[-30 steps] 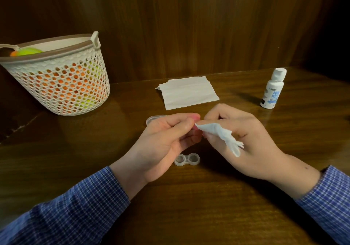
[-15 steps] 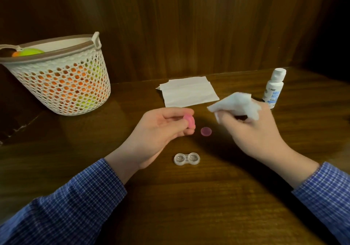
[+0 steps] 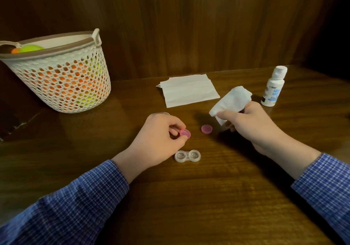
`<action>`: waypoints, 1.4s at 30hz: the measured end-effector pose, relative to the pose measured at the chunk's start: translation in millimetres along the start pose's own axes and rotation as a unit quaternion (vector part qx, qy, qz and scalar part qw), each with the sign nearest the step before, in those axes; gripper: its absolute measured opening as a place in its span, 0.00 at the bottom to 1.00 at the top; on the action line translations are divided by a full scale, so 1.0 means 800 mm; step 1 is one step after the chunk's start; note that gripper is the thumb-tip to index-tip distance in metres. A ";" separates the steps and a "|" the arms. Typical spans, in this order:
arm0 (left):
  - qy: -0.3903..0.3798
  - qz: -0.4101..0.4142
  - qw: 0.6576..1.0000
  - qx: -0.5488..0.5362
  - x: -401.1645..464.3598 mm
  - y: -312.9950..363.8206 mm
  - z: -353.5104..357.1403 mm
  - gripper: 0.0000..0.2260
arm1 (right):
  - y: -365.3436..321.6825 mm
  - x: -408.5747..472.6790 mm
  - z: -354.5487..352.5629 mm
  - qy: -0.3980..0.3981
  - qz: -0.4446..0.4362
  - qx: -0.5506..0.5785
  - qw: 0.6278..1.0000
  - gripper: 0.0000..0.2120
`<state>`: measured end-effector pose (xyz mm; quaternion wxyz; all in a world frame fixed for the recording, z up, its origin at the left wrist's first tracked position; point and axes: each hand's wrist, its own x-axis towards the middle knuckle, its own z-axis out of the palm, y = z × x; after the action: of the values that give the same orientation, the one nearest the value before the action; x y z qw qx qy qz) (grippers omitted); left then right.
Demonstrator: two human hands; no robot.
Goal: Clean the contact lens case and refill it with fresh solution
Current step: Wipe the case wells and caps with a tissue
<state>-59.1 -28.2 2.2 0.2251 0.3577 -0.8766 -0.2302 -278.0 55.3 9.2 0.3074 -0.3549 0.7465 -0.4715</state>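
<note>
Pinching a pink cap [image 3: 185,133], left hand [image 3: 161,140]; right hand [image 3: 251,125] grips crumpled tissue [image 3: 230,101].

Surface [image 3: 198,197]: dark polished wood, grain running sideways, glossy with soft reflections. Wall [image 3: 189,27]: dark wood panelling, vertical grain, meeting the surface's far edge. Right corner [image 3: 333,27]: deep shadow. Light: dim, warm, brightest over the middle of the surface.

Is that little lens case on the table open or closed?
Open. The case shows two bare wells; one pink cap lies apart on the table, and the left hand pinches the other.
</note>
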 end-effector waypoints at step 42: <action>-0.004 0.011 1.000 -0.018 0.026 0.028 0.030 0.24 | -0.014 -0.018 0.002 -0.086 0.008 -0.026 0.996 0.06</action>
<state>-97.8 -23.7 0.7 0.2304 0.3426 -0.8771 -0.2453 -265.8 62.9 20.7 0.3655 -0.3958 0.7319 -0.4173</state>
